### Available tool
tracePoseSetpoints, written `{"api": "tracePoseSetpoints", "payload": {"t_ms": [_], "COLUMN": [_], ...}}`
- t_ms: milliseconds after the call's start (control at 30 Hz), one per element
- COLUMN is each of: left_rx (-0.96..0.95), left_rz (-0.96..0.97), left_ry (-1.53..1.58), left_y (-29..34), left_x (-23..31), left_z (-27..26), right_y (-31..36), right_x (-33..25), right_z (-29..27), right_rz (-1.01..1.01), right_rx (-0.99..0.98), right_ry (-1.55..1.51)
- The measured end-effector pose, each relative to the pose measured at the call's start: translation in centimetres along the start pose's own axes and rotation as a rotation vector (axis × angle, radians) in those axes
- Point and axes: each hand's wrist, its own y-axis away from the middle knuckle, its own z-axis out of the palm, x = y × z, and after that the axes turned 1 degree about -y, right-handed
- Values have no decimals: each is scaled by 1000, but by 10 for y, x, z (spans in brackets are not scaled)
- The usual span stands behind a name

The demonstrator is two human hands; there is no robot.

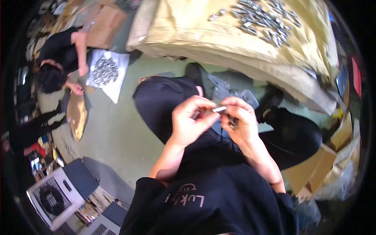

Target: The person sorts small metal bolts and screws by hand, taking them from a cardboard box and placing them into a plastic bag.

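Silvery small metal piece pinched between fingertips of left hand and right hand, fingers closed.

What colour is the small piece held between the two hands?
Silvery white, a small flat piece, clearest in the head view.

The small piece pinched between my left hand and right hand gleams like bright metal, smooth and glossy. The heap of parts ahead shines the same silvery way on matt, creased tan cloth. The clear bags on my lap look like thin glossy plastic, perhaps. My trousers are matt black fabric.
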Motion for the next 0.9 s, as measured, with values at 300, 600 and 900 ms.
{"api": "tracePoseSetpoints", "payload": {"t_ms": [300, 600, 900], "left_rx": [287, 1182, 1293], "left_rz": [126, -504, -535], "left_ry": [487, 533, 1111], "left_y": [32, 49, 86], "left_x": [15, -179, -273], "left_z": [-101, -243, -259], "right_y": [0, -12, -17], "right_x": [0, -12, -3], "right_z": [-10, -54, -36], "right_rz": [55, 174, 212], "right_rx": [-47, 138, 192], "right_ry": [142, -14, 50]}}
